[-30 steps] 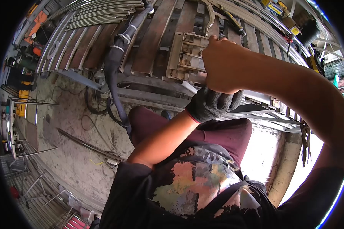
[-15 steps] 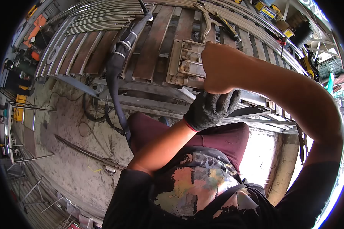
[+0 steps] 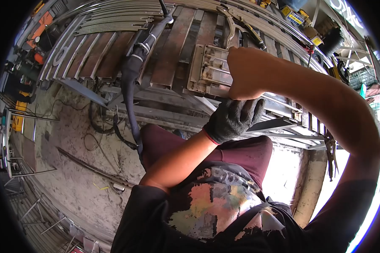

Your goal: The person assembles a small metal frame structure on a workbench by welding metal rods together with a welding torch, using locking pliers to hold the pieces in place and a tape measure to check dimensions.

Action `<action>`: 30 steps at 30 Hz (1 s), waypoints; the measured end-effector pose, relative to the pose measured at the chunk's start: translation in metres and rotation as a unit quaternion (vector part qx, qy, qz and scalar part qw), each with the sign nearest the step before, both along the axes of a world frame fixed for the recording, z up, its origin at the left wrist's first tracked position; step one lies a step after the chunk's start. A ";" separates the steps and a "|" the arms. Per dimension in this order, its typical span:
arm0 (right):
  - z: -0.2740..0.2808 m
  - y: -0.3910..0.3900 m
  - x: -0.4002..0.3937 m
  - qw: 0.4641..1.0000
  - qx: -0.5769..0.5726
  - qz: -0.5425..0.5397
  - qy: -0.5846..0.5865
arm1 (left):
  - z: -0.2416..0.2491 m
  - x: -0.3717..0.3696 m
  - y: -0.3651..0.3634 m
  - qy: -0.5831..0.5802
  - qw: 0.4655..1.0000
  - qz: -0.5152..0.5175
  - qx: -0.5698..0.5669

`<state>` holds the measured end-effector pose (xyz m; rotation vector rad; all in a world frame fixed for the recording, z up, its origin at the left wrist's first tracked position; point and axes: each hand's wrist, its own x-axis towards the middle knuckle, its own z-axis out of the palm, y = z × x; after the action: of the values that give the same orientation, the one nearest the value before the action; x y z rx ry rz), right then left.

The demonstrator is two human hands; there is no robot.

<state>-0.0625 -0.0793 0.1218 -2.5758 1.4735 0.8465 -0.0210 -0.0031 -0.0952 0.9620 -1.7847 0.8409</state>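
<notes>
My right hand [image 3: 245, 74], bare and bent at the wrist, is closed over the right part of a metal jig [image 3: 196, 69] with parallel rods at the bench's near edge. Its fingertips and whatever they grip are hidden. Just below it, my left hand [image 3: 234, 119] wears a dark grey glove, its fingers curled against the underside of the right hand. What the left fingers hold is out of sight. Beyond the jig lie metal locking pliers [image 3: 231, 27] and a dark and yellow tool [image 3: 252, 34].
A slatted metal bench [image 3: 173, 46] carries thin metal rods [image 3: 114, 19] at the back left. A thick dark cable [image 3: 128, 80] hangs over its near edge beside my knee. More pliers [image 3: 331, 156] hang at the right. Long metal bars [image 3: 88, 166] lie on the floor.
The whole view has shifted slightly, with the bench and jig a little further right. Both hands keep nearly the same pose at the jig.
</notes>
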 end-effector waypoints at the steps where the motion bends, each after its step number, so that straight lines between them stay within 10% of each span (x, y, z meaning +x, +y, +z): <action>1: -0.004 0.000 -0.003 1.000 -0.010 -0.005 -0.005 | 0.000 -0.002 0.001 0.000 1.000 0.005 0.007; 30: 0.033 0.010 -0.029 0.998 0.009 -0.054 -0.036 | 0.009 0.000 0.009 0.007 0.997 -0.034 0.068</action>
<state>-0.0912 -0.0697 0.1544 -2.4612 1.5603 0.7436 -0.0208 0.0062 -0.0864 0.9854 -1.8712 0.6750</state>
